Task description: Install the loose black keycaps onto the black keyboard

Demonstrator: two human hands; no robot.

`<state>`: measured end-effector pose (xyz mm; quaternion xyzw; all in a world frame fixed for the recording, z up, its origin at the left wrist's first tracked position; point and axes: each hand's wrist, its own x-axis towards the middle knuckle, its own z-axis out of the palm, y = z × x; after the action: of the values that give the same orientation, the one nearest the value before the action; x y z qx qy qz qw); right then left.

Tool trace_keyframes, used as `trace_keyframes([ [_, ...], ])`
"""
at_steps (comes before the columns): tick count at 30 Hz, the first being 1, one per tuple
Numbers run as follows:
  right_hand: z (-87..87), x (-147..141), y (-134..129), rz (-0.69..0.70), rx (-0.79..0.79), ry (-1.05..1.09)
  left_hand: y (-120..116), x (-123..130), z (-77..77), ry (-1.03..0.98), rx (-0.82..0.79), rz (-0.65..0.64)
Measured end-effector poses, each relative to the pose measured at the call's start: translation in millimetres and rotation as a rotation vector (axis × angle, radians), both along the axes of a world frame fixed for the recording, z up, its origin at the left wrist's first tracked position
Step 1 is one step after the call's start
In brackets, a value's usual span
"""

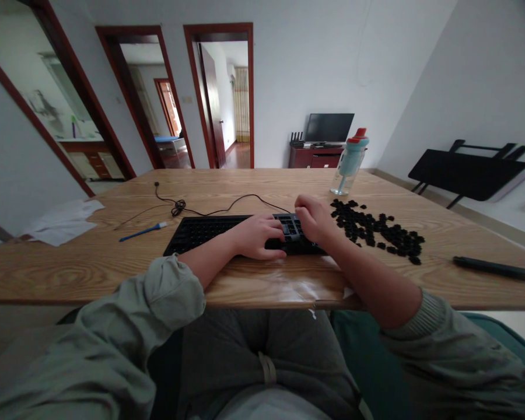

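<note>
A black keyboard [214, 227] lies on the table in front of me, its cable running back and left. Its left part has keys on it, while the bare, greyer section [291, 226] on the right shows no keycaps in places. My left hand [258, 236] rests over the middle of the keyboard, thumb and fingers apart. Above the right end my right hand [314, 220] is closed with curled fingers; whatever it may hold is hidden. Loose black keycaps [376, 227] lie scattered just right of that hand.
A water bottle [350, 163] with a red-topped lid stands behind the keycaps. On the right lies a black pen-like tool [493, 268]. A blue brush [143, 231], a coiled cable [178, 207] and white papers [65, 221] lie on the left. The table's front edge is close to my lap.
</note>
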<state>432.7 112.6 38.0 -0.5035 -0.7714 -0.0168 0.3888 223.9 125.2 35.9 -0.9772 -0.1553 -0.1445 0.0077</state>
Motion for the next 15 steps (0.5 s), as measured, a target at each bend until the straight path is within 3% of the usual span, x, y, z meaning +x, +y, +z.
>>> trace_keyframes([
  [7,-9.1,31,31,-0.080,-0.062,0.253,17,21,1.0,0.018,-0.031,-0.116],
  [15,-18.5,13,28,-0.065,-0.141,-0.118,29,34,2.6,0.089,-0.088,-0.160],
])
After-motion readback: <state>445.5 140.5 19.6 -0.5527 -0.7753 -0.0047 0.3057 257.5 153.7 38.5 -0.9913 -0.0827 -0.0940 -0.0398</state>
